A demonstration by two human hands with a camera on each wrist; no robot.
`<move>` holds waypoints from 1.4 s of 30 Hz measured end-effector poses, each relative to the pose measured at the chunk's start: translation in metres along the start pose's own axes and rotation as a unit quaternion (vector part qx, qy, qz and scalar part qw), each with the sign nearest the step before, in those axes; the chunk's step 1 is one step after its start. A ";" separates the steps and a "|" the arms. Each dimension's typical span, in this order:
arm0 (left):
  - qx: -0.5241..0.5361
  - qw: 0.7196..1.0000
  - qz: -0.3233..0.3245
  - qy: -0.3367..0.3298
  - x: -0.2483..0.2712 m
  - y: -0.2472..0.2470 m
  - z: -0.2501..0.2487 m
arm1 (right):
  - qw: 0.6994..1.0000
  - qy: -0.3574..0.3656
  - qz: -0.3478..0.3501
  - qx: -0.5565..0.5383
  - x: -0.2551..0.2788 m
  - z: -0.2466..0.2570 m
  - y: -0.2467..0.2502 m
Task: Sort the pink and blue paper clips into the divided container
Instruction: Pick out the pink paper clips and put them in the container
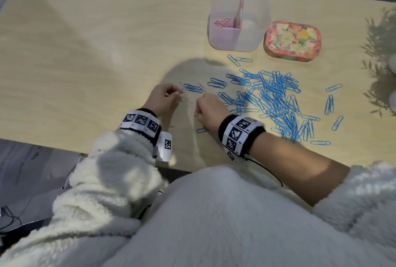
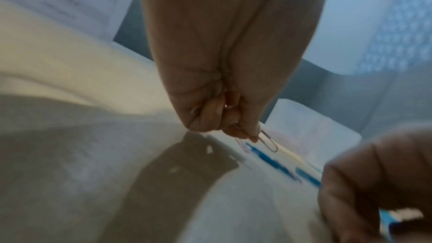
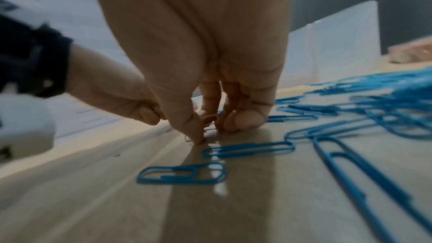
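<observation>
Two hands work at the table's (image 1: 85, 52) middle in the head view: the left hand (image 1: 164, 100) pinches a pink clip (image 1: 182, 90), while the divided container (image 1: 237, 22), pink clips inside, stands at one o'clock and the blue clips (image 1: 276, 99) lie at three o'clock. Left wrist view confirms that pinch. Right wrist view shows the right hand (image 3: 201, 62) pinching another pink clip (image 3: 209, 118) off the table. Pink gathering is nearly finished, I judge; next, carry them to the pink compartment.

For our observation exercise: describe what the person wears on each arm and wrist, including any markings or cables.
Both wrists carry black bands faced with white tiles printed with black square codes; the right band shows small labels too. A thin black cable runs from the right band. The left sleeve is fluffy white fleece down to the wrist; the right sleeve is pushed up, forearm bare.
</observation>
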State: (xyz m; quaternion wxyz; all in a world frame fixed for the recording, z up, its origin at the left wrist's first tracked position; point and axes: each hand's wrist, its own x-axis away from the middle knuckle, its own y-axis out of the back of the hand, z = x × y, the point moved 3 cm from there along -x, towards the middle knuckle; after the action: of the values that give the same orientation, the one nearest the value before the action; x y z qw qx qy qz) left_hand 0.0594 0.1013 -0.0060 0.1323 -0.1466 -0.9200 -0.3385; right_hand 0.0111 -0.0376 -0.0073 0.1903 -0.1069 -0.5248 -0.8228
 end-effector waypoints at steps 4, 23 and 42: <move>0.245 0.958 0.011 0.148 -0.012 0.006 0.002 | 0.991 0.000 -0.007 -0.133 -0.002 -0.011 0.007; -0.102 0.994 -0.030 -0.018 -0.023 0.010 -0.002 | 0.995 -0.048 -0.021 -0.084 -0.066 -0.010 0.034; 0.112 0.994 -0.010 0.006 -0.021 0.006 -0.004 | 0.997 -0.050 -0.056 0.003 -0.043 -0.024 0.032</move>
State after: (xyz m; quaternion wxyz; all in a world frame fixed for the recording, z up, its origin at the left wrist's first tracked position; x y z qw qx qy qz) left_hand 0.0817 0.0998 -0.0068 0.1496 -0.1196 -0.9529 -0.2353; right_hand 0.0638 -0.0629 -0.0076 0.1178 -0.1179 -0.5416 -0.8240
